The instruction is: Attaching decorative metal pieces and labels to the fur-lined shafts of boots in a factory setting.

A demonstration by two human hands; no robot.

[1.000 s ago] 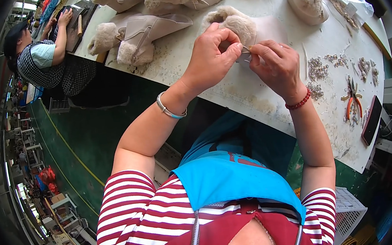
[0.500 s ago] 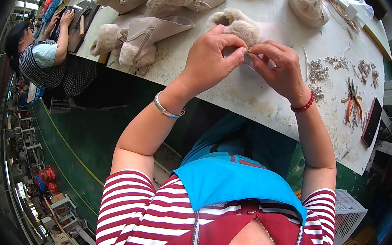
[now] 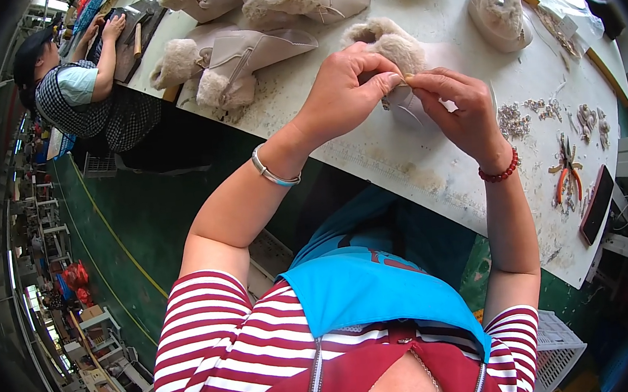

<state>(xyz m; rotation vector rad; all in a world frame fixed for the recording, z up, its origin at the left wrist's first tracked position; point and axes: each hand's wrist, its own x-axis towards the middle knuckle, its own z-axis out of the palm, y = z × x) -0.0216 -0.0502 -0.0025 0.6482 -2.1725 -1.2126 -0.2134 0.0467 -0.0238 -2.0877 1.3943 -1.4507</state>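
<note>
A beige ankle boot with a fluffy fur collar lies on the table in front of me, partly covered by my hands. My left hand reaches over its near side, thumb and forefinger pinched together. Fingertip to fingertip with it, my right hand is closed in a pinch as well. Between them shows a short bit of thin, light cord; its ends are hidden by the fingers. Below the fingertips a small dark piece hangs by the boot, too small to make out.
Several similar fur boots lie at the far left, and another boot stands at the far right. Right of my hands are small metal fittings, orange-handled pliers and a phone. A co-worker works at the left.
Both hands have shifted slightly, with the right hand drawing a little away from the left. More of the cord shows between the fingertips. The whole view has moved slightly.
</note>
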